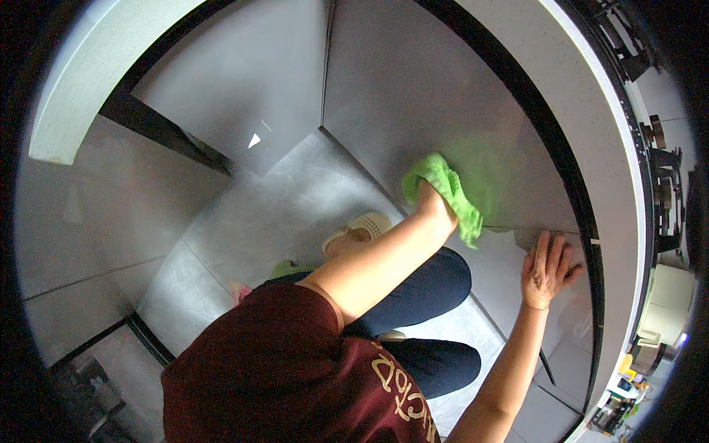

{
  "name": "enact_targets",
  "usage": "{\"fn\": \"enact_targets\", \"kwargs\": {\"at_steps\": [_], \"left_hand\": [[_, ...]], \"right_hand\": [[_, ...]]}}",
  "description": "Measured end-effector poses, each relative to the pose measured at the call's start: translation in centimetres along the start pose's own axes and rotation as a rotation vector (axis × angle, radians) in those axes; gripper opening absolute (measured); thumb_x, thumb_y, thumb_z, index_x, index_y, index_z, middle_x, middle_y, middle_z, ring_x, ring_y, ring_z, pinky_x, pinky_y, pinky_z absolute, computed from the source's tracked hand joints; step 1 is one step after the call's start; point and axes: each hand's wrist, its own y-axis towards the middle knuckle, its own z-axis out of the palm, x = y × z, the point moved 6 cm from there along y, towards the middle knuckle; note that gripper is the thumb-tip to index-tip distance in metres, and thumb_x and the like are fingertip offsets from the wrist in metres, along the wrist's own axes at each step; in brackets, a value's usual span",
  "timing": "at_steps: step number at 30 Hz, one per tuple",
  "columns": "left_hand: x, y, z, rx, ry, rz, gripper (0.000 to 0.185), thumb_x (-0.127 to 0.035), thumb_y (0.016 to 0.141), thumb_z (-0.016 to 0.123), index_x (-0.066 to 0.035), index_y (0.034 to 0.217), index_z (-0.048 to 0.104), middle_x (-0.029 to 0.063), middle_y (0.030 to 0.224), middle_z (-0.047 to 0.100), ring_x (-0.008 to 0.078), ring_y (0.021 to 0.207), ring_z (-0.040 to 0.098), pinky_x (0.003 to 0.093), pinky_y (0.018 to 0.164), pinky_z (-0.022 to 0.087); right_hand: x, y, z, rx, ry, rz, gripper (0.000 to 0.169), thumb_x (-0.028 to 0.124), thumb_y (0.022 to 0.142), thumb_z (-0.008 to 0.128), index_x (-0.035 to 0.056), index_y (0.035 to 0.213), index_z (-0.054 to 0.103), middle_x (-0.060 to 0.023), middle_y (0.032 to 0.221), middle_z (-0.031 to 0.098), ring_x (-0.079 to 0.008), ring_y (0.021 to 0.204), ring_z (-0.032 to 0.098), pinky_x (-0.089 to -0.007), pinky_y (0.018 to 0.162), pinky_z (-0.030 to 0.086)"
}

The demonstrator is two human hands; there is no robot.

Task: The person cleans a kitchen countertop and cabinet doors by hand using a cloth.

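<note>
My left hand (436,194) is mostly wrapped in and hidden by a bright green cloth (468,219). It holds the cloth against the glossy grey cabinet front (410,99), low down near the floor. A green reflection shows on the panel beside it. Higher up, below the countertop edge, my right hand (545,274) rests against the cabinet front with its fingers apart, its back turned to me and nothing in it. My knees in dark trousers (415,293) are bent between the two arms.
A pale countertop (598,111) curves along the right, bearing a gas hob (664,183) and a cream container (664,302). Another counter end (72,111) juts in at upper left. Grey floor tiles (249,216) lie around my cream clog (368,224). Cabinet panels meet in a corner ahead.
</note>
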Motion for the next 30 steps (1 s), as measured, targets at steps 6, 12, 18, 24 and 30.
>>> {"fn": "enact_targets", "kwargs": {"at_steps": [6, 12, 18, 24, 30], "left_hand": [[-15.3, 7.0, 5.1, 0.074, 0.422, 0.876, 0.038, -0.032, 0.098, 0.042, -0.008, 0.127, 0.044, 0.0041, 0.127, 0.045, 0.0163, 0.115, 0.041, 0.0315, 0.103, 0.028], [-22.6, 14.1, -4.0, 0.133, 0.615, 1.023, 0.042, -0.031, 0.098, 0.038, -0.007, 0.133, 0.043, 0.0071, 0.133, 0.045, 0.0211, 0.12, 0.042, 0.0325, 0.104, 0.029], [-26.0, 19.0, -14.3, -0.268, 0.536, 0.788, 0.042, -0.035, 0.098, 0.036, -0.008, 0.129, 0.046, 0.0069, 0.128, 0.049, 0.0214, 0.116, 0.045, 0.034, 0.101, 0.033], [-15.1, 16.4, -20.7, -0.498, 0.205, 0.318, 0.044, -0.037, 0.097, 0.038, -0.009, 0.129, 0.047, 0.0062, 0.129, 0.049, 0.0209, 0.116, 0.045, 0.0342, 0.102, 0.033], [-3.2, 10.1, -13.3, -0.348, 0.022, 0.132, 0.045, -0.04, 0.097, 0.039, -0.01, 0.129, 0.048, 0.0056, 0.129, 0.049, 0.0204, 0.116, 0.045, 0.0344, 0.102, 0.033]], "right_hand": [[0.7, -0.7, -0.6, -0.108, -0.014, -0.026, 0.037, 0.027, 0.087, 0.052, 0.0162, 0.122, 0.059, -0.0098, 0.123, 0.059, -0.031, 0.115, 0.05, -0.0528, 0.106, 0.013], [0.3, -1.9, -0.5, -0.097, -0.003, -0.027, 0.027, 0.028, 0.084, 0.053, 0.0137, 0.103, 0.064, -0.0151, 0.108, 0.062, -0.0368, 0.099, 0.056, -0.0594, 0.104, 0.013], [0.4, -3.1, -0.4, -0.163, -0.035, -0.054, 0.035, 0.031, 0.088, 0.049, 0.0102, 0.114, 0.06, -0.0186, 0.118, 0.057, -0.0398, 0.115, 0.046, -0.0594, 0.107, 0.009], [0.6, -1.3, -1.3, -0.106, -0.055, -0.02, 0.025, 0.028, 0.08, 0.052, 0.017, 0.1, 0.063, -0.0117, 0.1, 0.063, -0.0331, 0.09, 0.056, -0.0618, 0.1, 0.017], [-1.4, -0.8, -0.7, -0.044, -0.016, -0.012, 0.037, 0.031, 0.086, 0.048, 0.0182, 0.118, 0.06, -0.0092, 0.124, 0.056, -0.029, 0.12, 0.045, -0.0565, 0.109, 0.006]]}}
